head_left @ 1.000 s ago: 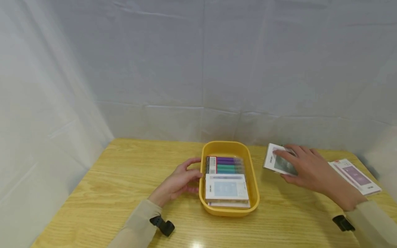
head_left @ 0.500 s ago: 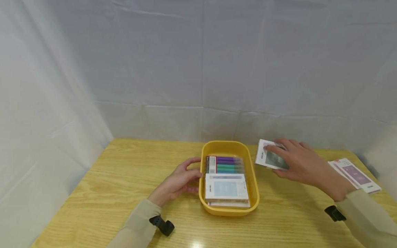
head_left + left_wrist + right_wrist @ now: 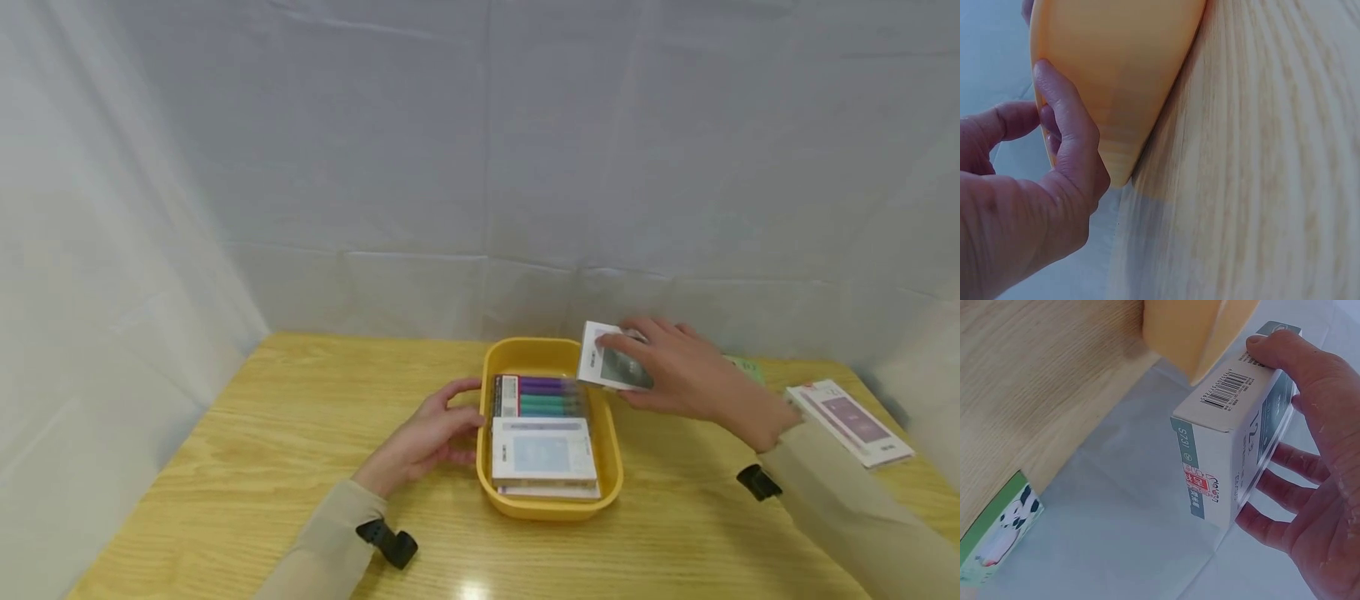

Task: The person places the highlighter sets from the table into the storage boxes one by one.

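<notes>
In the head view a yellow plastic tray [image 3: 551, 510] stands on the table. My left hand [image 3: 427, 433] holds its left side, thumb and fingers at the rim; the left wrist view shows the fingers bent against the outer wall of the yellow tray [image 3: 1129, 56]. My right hand [image 3: 675, 367] grips a small white box [image 3: 592, 360] with a dark grey-green panel, tilted over the tray's far right rim. In the right wrist view the thumb presses one side of the white box [image 3: 1204, 469], fingers on the other. A barcode shows on it.
Inside the tray lie a pack of purple and teal pens [image 3: 543, 396] and a white box with a pale blue panel [image 3: 542, 454] over another flat pack. A white-and-purple pack [image 3: 851, 423] and a green panda-print box [image 3: 1007, 522] lie at the right. White sheeting [image 3: 420, 167] hangs behind.
My right hand has carried the white box leftward, from beside the tray to over its far right rim. The green box has come into sight behind the right wrist. The left hand stays at the tray.
</notes>
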Demonstrator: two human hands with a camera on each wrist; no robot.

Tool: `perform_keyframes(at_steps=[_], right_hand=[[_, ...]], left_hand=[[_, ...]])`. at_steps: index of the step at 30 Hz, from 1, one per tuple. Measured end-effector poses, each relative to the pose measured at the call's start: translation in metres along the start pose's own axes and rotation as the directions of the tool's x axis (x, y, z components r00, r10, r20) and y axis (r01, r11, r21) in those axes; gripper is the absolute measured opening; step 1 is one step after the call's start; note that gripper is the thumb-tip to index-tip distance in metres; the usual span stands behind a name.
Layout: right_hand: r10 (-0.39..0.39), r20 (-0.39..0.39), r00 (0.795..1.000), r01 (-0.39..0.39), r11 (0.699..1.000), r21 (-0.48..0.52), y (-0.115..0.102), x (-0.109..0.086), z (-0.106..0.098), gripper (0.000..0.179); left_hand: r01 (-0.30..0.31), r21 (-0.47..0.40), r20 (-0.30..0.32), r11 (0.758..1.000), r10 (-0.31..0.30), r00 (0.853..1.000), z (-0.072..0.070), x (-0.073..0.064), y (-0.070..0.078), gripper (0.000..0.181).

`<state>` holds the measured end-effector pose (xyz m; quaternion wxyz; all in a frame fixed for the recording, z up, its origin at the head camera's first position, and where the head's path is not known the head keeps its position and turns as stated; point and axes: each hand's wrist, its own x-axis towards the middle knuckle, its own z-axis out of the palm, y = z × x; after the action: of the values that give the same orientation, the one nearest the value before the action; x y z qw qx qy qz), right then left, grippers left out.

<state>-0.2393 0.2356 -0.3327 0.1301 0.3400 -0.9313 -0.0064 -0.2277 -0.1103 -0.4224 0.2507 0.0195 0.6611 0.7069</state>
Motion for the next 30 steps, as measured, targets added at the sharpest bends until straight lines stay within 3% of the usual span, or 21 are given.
perform_keyframes(at_steps=[13,30], right_hand=[[-0.007,0.067,0.998,0.006,1.0,0.021,-0.012,0.032,-0.001,0.064],[-0.023,0.118,0.993,0.014,0.997,0.076,-0.032,0.054,0.006,0.065]], left_hand=[[0.003,-0.008,0.009,1.0,-0.003,1.0,0.001,0.0,0.001,0.067],[0.013,0.014,0.009,1.0,-0.013,1.0,0.002,-0.001,0.002,0.066]])
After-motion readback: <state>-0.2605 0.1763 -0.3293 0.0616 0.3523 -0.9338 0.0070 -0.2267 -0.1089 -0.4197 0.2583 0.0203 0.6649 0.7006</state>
